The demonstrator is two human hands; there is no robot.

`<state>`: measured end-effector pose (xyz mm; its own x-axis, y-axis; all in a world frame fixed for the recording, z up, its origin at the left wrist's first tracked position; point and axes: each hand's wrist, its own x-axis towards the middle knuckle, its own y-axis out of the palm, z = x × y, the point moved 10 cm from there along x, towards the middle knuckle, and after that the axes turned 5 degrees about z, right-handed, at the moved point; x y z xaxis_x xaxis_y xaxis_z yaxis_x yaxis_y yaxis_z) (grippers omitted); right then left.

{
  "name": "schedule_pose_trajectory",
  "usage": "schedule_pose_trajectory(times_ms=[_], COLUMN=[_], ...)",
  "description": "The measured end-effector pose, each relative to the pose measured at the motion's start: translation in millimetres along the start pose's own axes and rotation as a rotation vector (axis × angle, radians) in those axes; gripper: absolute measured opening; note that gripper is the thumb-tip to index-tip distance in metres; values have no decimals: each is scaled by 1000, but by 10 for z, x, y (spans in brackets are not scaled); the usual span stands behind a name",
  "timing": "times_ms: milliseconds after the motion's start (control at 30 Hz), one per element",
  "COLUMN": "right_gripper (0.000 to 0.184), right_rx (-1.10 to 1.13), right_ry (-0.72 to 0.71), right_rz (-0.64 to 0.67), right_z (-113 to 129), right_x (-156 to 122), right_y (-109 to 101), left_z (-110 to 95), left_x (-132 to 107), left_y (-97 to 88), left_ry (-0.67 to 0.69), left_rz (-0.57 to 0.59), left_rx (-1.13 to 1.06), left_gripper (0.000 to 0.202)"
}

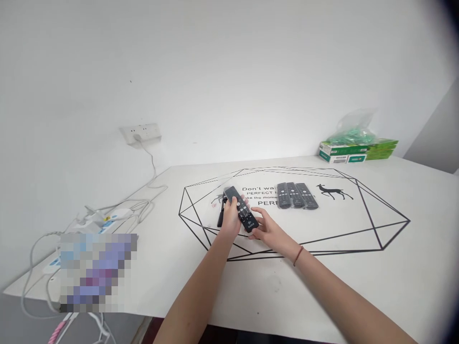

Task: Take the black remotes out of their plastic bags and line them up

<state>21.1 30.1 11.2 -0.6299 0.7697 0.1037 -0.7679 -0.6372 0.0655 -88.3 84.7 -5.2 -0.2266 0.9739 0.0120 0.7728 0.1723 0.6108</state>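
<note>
Both of my hands hold one black remote control [241, 208] above the white table [358, 282]. My left hand [229, 219] wraps its fingers round the remote's far half. My right hand [267, 229] grips its near end, with a red string round the wrist. A second black object [221, 215] lies on the table just behind my left hand, mostly hidden. Three more black remotes [297, 195] lie side by side on the table, a short way to the right of my hands.
Green and white boxes [356, 150] under a clear bag of green items [353, 128] stand at the back right. A wall socket [141, 134], white cables [143, 200] and a power strip [107, 219] occupy the left side. The table top carries black line art.
</note>
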Motion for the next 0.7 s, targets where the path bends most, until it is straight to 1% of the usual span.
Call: schedule_pose_trajectory(times_ms=[100,200,333,433,533,600,700], right_gripper=[56,53,47,44,42,42,46], right_rx=[-312,-595,-768,-819,-795,-713,-506], right_ry=[-129,-262,-325,-324,-253,-181,-94], right_rz=[-135,-256,-345,-426,-451,-394,-228], right_z=[104,258,353,370,333,290,251], right_x=[-12,-63,-96,-103,-81,-51,-19], right_y=[-128,-198,-285,-435,-594,-651,-629], left_z=[108,241,385,495,536,526,464], left_x=[-82,-197,-354,-441,-466,-452,-401], left_y=[91,203,359,477,550,566,538], left_ry=[-51,-133,-205,-240,-227,-206,-155], left_rz=[27,67,154,240,302,331,338], left_rx=[38,76,121,152,184,211,276], left_gripper=[24,27,29,32,36,38,41])
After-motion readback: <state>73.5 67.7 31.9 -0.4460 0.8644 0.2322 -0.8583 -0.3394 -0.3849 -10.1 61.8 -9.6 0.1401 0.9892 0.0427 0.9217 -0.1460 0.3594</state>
